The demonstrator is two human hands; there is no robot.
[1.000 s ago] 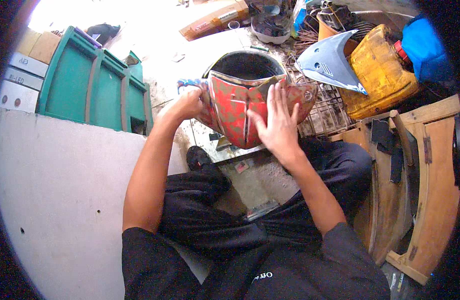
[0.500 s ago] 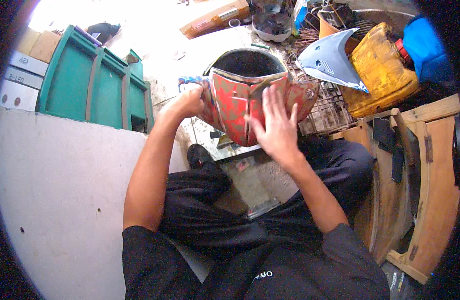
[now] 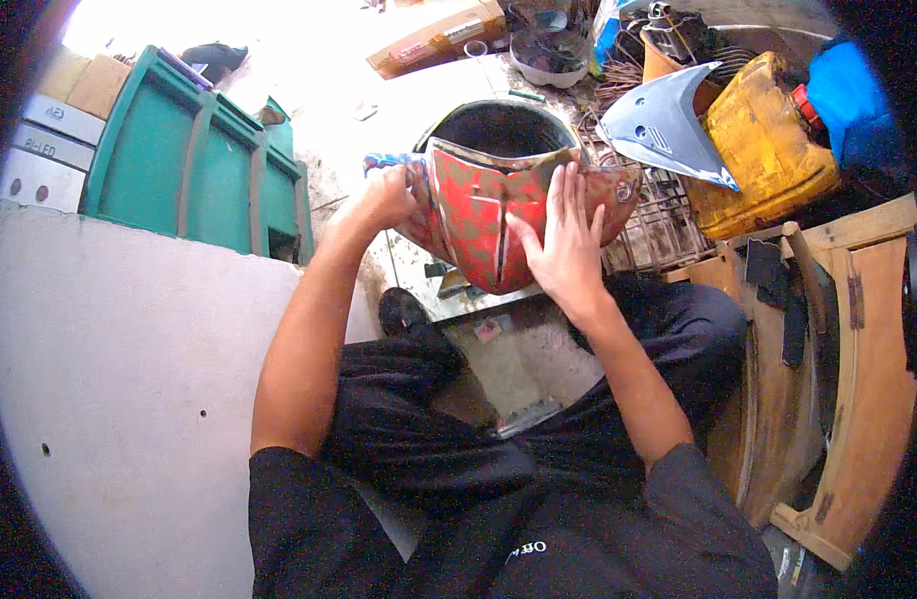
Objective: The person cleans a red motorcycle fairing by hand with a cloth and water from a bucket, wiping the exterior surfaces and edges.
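Note:
A motorcycle front fairing panel (image 3: 470, 205), red with brown-grey patches and a slot down its middle, rests tilted against a round dark tub (image 3: 498, 125). My left hand (image 3: 387, 200) is closed around the panel's left end, where a blue and white bit shows above the fist. With its fingers stretched out, my right hand (image 3: 570, 240) lies flat on the right half of the panel. A dark patch shows by its fingertips; whether that is a loose sheet or part of the panel, I cannot tell.
Right of the tub are a wire rack (image 3: 663, 225), a grey plastic panel (image 3: 658, 125), a yellow jerrycan (image 3: 763, 150) and a blue container (image 3: 853, 100). Wooden frames (image 3: 868, 379) stand near my right knee. At left are a white board (image 3: 129, 349) and a green cabinet (image 3: 164, 150).
My right hand has slid a little to the right across the panel, its fingers now straighter. The left hand keeps its hold. The whole view has shifted slightly.

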